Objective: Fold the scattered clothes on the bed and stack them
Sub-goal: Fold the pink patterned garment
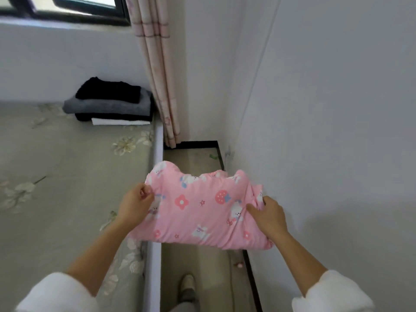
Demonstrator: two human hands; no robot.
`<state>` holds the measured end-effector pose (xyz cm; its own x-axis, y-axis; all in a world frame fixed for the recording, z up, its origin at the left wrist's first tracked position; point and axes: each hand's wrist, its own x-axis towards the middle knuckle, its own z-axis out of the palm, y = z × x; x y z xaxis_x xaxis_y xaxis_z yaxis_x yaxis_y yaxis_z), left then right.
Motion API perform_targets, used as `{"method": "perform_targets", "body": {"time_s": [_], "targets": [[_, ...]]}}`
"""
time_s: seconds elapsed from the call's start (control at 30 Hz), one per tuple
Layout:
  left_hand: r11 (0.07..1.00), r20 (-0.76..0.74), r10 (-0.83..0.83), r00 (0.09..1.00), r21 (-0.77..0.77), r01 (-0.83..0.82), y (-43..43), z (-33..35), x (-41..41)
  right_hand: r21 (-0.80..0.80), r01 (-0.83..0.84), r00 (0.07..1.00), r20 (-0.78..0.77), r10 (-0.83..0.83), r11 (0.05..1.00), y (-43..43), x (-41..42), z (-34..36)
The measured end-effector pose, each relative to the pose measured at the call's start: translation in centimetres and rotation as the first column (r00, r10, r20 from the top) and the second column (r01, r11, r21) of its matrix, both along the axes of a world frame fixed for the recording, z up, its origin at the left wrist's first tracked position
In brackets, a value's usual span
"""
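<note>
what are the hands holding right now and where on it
Both hold the pink printed garment, folded, up off the bed: the left hand grips its left edge, the right hand its right edge.

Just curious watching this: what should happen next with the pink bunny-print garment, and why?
Probably carry the pink bunny-print garment forward-left and lay it on the stack of folded black, grey and white clothes at the far corner of the floral bed. It already looks folded, the left hand and right hand grip its ends, and it hangs over the floor beside the bed.
</note>
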<state>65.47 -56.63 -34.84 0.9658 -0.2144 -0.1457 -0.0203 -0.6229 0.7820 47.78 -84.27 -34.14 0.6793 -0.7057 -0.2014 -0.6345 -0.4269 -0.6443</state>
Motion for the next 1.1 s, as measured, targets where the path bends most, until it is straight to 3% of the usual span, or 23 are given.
{"method": "perform_targets", "body": {"time_s": [0.17,0.37,0.6,0.8,1.1], "targets": [[0.996,0.047,0.091,0.995,-0.002,-0.091,-1.9,2.1,10.4,0.013,-0.080,0.995,0.058,0.079,0.997,-3.7,13.8,1.5],[0.963,0.024,0.252,0.968,-0.108,-0.248,-3.4,2.6,21.6,0.028,-0.190,0.978,0.089,0.186,0.981,-6.5,28.4,1.8],[0.909,0.077,0.407,0.910,-0.132,-0.396,-6.7,1.8,34.4,0.034,-0.326,0.942,0.093,0.322,0.945,-10.6,45.1,1.7],[0.822,0.039,0.561,0.827,-0.143,-0.551,-7.7,0.7,43.8,0.100,-0.401,0.915,0.080,0.394,0.911,-12.6,58.7,0.9],[0.767,0.116,0.635,0.764,0.029,-0.641,-1.8,0.4,58.4,0.314,-0.468,0.880,0.083,0.467,0.826,-7.2,74.9,-2.1]]}}
